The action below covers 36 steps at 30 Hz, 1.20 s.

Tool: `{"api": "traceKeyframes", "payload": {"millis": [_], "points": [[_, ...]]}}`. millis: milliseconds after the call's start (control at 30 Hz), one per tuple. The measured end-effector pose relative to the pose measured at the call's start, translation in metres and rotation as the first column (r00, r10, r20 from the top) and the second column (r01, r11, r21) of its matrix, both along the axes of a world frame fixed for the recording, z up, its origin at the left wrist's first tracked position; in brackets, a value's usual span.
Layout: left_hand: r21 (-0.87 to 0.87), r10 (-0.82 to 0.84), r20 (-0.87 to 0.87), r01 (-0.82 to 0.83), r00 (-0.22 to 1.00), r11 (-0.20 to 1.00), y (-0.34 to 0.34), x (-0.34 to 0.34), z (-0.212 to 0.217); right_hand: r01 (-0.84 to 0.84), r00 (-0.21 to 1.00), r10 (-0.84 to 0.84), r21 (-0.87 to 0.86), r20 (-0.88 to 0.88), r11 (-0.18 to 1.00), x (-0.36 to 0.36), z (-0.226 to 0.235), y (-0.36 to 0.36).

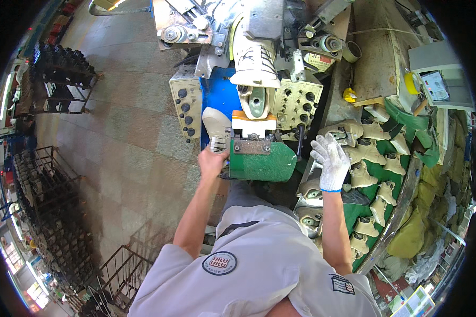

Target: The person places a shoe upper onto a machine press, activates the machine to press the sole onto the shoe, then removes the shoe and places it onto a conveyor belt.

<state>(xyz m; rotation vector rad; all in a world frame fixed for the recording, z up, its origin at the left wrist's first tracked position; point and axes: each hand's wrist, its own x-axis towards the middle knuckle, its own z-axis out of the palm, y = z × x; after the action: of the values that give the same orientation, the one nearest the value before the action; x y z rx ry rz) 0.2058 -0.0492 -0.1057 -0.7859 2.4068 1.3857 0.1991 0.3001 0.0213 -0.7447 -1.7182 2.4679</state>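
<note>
Head view, and the bare left hand (pixel 212 162) is wrapped round the near end of a shoe (pixel 216 128), just left of the green guard (pixel 264 162)! Over right, the gloved right hand (pixel 330 162) has fingers loosely spread, seemingly empty, by the racked shoes (pixel 363 175); whether it touches one, I can't tell. Farther off, another shoe (pixel 255 61) sits in the machine (pixel 263 20). Good handling, I'd judge: wrist steady, shoe tilted clear of the guard, fingers well away from moving parts.

That pale grey short-sleeved shirt (pixel 264 238) bears a round, dark-rimmed patch (pixel 219 263). The right hand (pixel 330 158) wears a white glove (pixel 334 173), blue at the cuff (pixel 331 190).
</note>
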Motion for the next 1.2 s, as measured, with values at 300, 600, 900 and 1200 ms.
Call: {"api": "traceKeyframes", "payload": {"millis": [300, 600, 900, 1200], "points": [[0.039, -0.273, -0.288, 0.296, 0.918, 0.954, -0.048, 0.041, 0.270, -0.490, 0.775, 0.592, 0.381, -0.222, 0.784, 0.032, 0.107, -0.088], [0.687, -0.008, -0.625, 0.555, 0.780, 0.470, 0.069, 0.014, 0.303, 0.014, 0.793, 0.543, 0.900, -0.276, 0.436, 0.070, 0.119, -0.044], [0.712, -0.099, -0.400, 0.377, 0.911, 0.592, 0.277, 0.018, 0.238, 0.102, 0.980, 0.141, 0.960, -0.142, 0.260, 0.178, 0.085, 0.080], [0.707, -0.905, -0.149, 0.683, 0.398, 0.183, 0.468, 0.113, 0.167, 0.047, 0.869, -0.439, 0.845, 0.228, 0.532, 0.388, 0.036, 0.165]]}}
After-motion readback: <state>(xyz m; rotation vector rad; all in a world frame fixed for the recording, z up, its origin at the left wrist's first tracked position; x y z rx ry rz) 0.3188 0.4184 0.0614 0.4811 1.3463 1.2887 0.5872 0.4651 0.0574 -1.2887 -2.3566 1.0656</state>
